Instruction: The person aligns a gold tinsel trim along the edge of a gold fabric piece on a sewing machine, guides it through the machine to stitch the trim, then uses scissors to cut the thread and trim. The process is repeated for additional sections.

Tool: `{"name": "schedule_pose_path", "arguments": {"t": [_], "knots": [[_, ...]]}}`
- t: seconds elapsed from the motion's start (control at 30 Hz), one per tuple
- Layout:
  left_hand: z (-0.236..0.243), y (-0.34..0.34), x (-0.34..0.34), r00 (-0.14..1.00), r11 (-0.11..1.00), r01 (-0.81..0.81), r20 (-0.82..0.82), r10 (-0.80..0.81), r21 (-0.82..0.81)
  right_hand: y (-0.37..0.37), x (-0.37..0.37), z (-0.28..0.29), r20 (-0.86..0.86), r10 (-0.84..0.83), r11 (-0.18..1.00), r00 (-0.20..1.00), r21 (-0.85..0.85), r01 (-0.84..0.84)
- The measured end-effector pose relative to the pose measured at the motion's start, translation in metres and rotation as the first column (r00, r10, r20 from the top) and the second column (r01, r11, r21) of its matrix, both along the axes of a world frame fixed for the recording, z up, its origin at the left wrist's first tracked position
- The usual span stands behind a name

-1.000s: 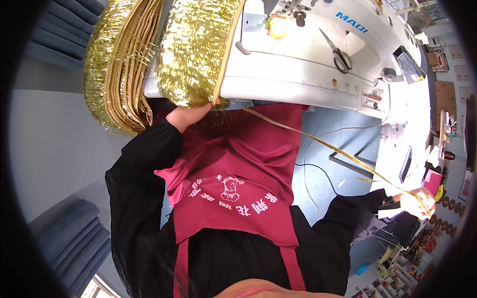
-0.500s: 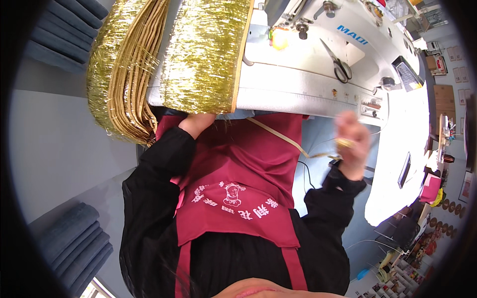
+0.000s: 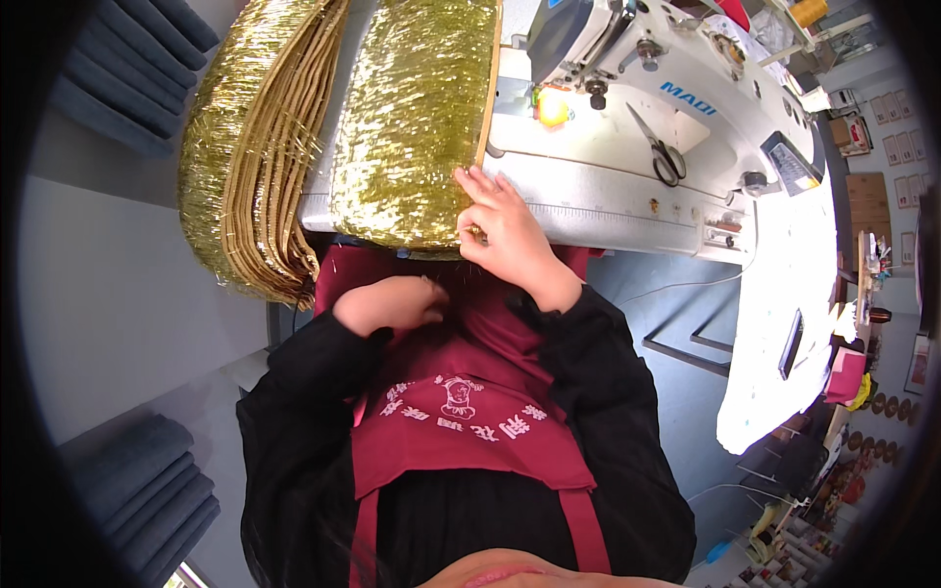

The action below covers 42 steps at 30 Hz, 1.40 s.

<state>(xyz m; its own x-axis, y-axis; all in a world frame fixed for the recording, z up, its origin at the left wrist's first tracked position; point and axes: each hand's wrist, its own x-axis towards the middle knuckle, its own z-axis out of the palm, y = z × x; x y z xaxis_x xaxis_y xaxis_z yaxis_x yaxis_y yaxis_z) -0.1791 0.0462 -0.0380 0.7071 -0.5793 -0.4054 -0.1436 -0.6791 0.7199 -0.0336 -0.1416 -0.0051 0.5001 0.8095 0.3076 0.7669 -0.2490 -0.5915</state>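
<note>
Gold tinsel fringe lies in a wide band over the near edge of the sewing machine bed, with a gold tape edge along its right side. My right hand is at the fringe's near right corner; thumb and forefinger pinch there while the other fingers stretch over the edge. In front of the maroon apron, below the fringe, my left hand hangs apart from the band, its fingertips blurred and partly in shadow. A thick folded stack of the same fringe hangs to the left.
The white sewing machine stands at the back right, its needle area lit. Black-handled scissors rest on its bed. A control panel sits farther right, beside a white table surface. Blue-grey folded cloth is at lower left.
My right hand has swung left from beside the machine to the fringe's corner. The narrow gold strip it held stretched is out of sight. My left hand has come out from under the fringe.
</note>
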Motion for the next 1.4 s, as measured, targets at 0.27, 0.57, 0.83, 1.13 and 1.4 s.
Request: {"name": "schedule_pose_path", "arguments": {"t": [0.27,0.57,0.83,1.13,1.4], "knots": [[0.127,0.034,0.058,0.848,0.885,-0.407,0.266,0.458,-0.226,-0.015,-0.015,0.002,0.031,0.025,1.000,0.999,-0.008,-0.025],[0.100,0.049,0.126,0.742,0.726,-0.414,0.665,-0.079,0.548,-0.031,-0.033,0.011,0.060,0.055,0.998,0.997,-0.035,-0.053],[0.075,0.009,0.061,0.752,0.816,-0.411,0.657,0.051,0.408,-0.047,-0.026,0.032,-0.310,-0.059,0.964,0.949,0.228,0.135],[0.074,-0.017,0.015,0.744,0.819,-0.386,0.668,0.004,0.424,0.002,0.015,0.007,-0.073,-0.103,0.982,0.992,0.150,0.113],[0.126,0.034,0.102,0.625,0.824,-0.537,0.741,0.245,0.181,0.007,0.006,-0.009,0.153,-0.142,0.987,0.978,0.103,0.127]]}}
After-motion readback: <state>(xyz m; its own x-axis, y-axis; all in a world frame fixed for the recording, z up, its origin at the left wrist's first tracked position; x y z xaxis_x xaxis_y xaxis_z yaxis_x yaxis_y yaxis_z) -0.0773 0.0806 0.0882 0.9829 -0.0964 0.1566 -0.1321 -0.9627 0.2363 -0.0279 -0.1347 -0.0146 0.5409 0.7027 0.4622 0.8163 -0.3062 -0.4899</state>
